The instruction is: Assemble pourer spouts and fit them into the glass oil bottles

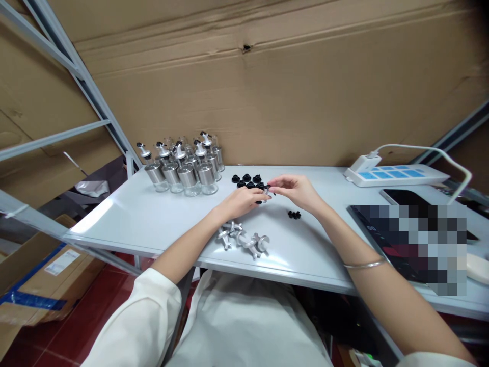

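Note:
My left hand (241, 202) and my right hand (297, 189) meet over the middle of the table. Between their closed fingertips is a small silver-and-black pourer spout (268, 190), partly hidden by the fingers. Just behind and beside my left hand, black round stoppers (246, 178) stand in rows, some covered by the hand. A few tiny black caps (294, 215) lie below my right hand. Nearer the front edge, several loose silver pourer spouts (244, 238) lie in a heap below my left forearm.
Several glass-and-steel bottles (188, 177), the front ones topped with pourers, stand at the back left of the white table (153, 224). To the right are a power strip (397, 175) with a plugged-in charger, a phone and a tablet (376, 229). Cardboard (275, 102) walls the back.

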### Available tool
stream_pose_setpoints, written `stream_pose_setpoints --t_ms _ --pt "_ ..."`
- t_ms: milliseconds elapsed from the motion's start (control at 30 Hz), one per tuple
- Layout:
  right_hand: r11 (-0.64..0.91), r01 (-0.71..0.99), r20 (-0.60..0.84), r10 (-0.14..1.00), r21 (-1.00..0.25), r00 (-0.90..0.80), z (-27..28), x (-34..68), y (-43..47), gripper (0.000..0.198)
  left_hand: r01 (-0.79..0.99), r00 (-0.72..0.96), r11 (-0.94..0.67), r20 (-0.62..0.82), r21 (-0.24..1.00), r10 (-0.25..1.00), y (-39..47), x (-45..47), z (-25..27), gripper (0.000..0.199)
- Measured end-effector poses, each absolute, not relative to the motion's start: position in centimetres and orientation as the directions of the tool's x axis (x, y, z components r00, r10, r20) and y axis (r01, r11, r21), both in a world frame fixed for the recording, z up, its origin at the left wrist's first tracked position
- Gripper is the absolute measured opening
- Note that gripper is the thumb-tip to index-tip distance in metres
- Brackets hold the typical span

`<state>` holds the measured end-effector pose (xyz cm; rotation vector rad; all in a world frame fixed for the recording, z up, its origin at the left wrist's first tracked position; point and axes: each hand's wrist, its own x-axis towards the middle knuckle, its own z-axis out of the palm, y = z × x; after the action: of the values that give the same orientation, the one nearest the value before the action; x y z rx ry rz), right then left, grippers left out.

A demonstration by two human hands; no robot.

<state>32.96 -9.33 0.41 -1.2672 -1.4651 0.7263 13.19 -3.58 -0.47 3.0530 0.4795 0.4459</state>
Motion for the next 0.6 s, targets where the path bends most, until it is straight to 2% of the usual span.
stream_pose_setpoints --t_ms 400,600 --pt "0.264 0.353 0.31 0.947 -0.898 0.081 0.25 32.88 -9.36 0.046 0.269 0.915 -0.961 0.295 0.063 0.275 -3.54 13.3 -0.79 0.042" --pt "0.272 0.352 0.322 0.942 -0.896 0.092 0.52 32.8 -9.41 0.045 0.3 0.904 -0.952 0.301 0.064 0.305 -3.5 13.18 -0.6 0.044"
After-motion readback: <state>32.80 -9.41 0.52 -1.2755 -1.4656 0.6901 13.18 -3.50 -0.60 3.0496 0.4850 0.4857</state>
